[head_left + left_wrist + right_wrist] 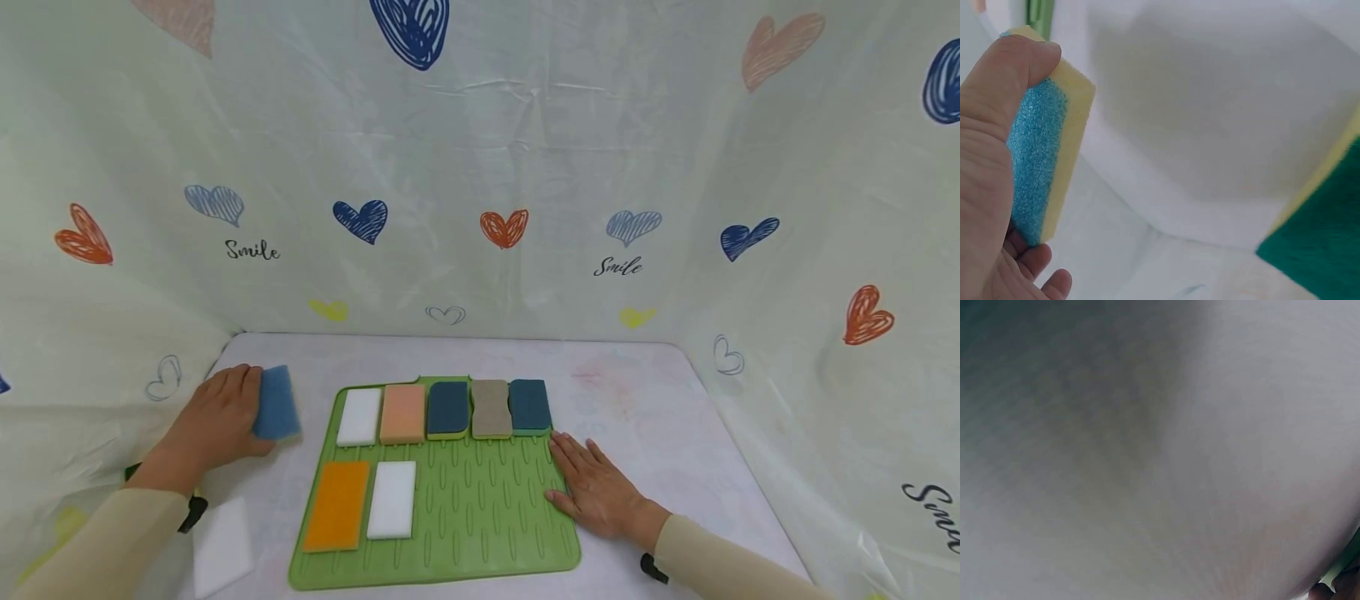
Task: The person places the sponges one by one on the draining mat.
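My left hand (217,421) grips a blue-and-yellow sponge (276,404) left of the green mat; in the left wrist view the thumb lies over one end of the sponge (1038,156) and fingertips curl round the other. My right hand (596,487) rests with straight fingers on the right edge of the green mat (495,508). Along the mat's far side lie a white sponge (359,417), a peach sponge (402,413), a dark blue sponge (448,408), a grey-brown sponge (491,408) and another dark blue sponge (530,407). Nearer are an orange sponge (336,507) and a white sponge (392,500).
A white sponge (222,546) lies on the white table (637,392) by my left forearm. A green-and-yellow sponge (1329,219) shows close by in the left wrist view, mostly hidden by the arm in the head view. A heart-printed curtain (562,142) surrounds the table.
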A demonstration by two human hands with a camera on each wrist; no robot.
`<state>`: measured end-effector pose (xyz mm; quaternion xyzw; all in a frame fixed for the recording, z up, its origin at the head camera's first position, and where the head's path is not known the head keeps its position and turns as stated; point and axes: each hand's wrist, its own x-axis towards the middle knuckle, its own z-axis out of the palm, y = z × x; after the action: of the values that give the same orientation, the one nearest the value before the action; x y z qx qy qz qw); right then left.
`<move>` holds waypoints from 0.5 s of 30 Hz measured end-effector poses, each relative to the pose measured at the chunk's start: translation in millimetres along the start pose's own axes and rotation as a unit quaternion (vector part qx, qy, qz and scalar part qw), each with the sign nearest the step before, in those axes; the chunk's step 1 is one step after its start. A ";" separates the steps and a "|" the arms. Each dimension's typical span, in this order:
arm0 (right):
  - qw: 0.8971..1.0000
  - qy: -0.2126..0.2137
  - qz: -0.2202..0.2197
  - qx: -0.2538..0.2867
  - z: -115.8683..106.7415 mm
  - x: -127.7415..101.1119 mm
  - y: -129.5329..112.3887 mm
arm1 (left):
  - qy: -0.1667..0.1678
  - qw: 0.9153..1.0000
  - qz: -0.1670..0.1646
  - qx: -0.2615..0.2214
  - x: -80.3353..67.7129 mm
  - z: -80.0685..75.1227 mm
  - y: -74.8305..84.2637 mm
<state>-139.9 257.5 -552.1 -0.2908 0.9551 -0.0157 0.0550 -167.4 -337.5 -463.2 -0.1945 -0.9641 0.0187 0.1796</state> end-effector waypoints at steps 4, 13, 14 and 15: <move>1.000 0.000 -0.001 -0.003 0.8 0.0 0.2 | -0.022 1.000 -0.009 -0.007 9.1 -6.9 7.4; 1.000 0.000 0.000 -0.011 0.9 0.0 0.6 | -0.016 1.000 0.014 -0.002 27.0 -23.3 29.2; 1.000 0.000 -0.001 -0.012 1.0 0.1 0.8 | -0.017 1.000 0.016 -0.002 29.1 -24.9 32.3; 1.000 0.000 0.000 -0.012 1.1 0.2 1.0 | -0.019 1.000 0.018 -0.003 31.3 -26.7 35.8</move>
<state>-140.5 258.2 -553.3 -0.2915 0.9551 -0.0041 0.0518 -171.6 -293.4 -431.4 -0.2117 -0.9639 0.0230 0.1601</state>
